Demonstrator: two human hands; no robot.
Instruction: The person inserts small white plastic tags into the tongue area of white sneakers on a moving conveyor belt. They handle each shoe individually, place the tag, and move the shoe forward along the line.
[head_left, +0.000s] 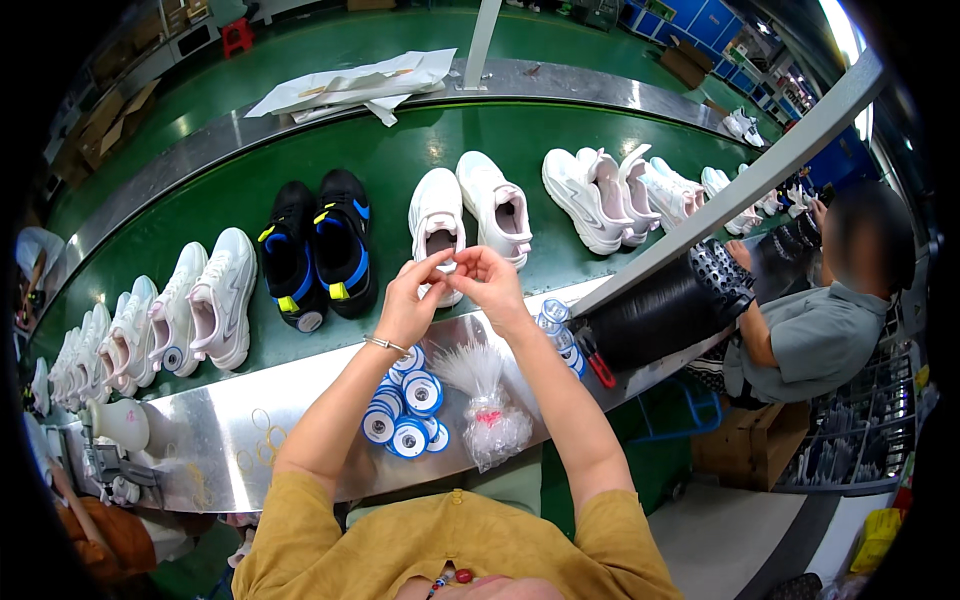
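My left hand (408, 303) and my right hand (491, 287) meet at the heel of a white sneaker (436, 205), fingertips pinched together. What they pinch is too small and too covered to make out. A second white sneaker (497, 205) stands just right of it. Below my wrists, on the metal ledge (325, 400), lies a pile of round blue-and-white tags (410, 437). Beside the pile is a clear plastic bag (497, 437) with a bundle of thin clear strands (470, 368) fanning out of it.
Black-and-blue sneakers (343, 245) and more white sneakers (225, 290) line the green belt (390, 150). A grey post (740, 180) slants across on the right. Red-handled cutters (598, 366) lie near more tags (562, 335). A co-worker (825, 330) handles shoes at right.
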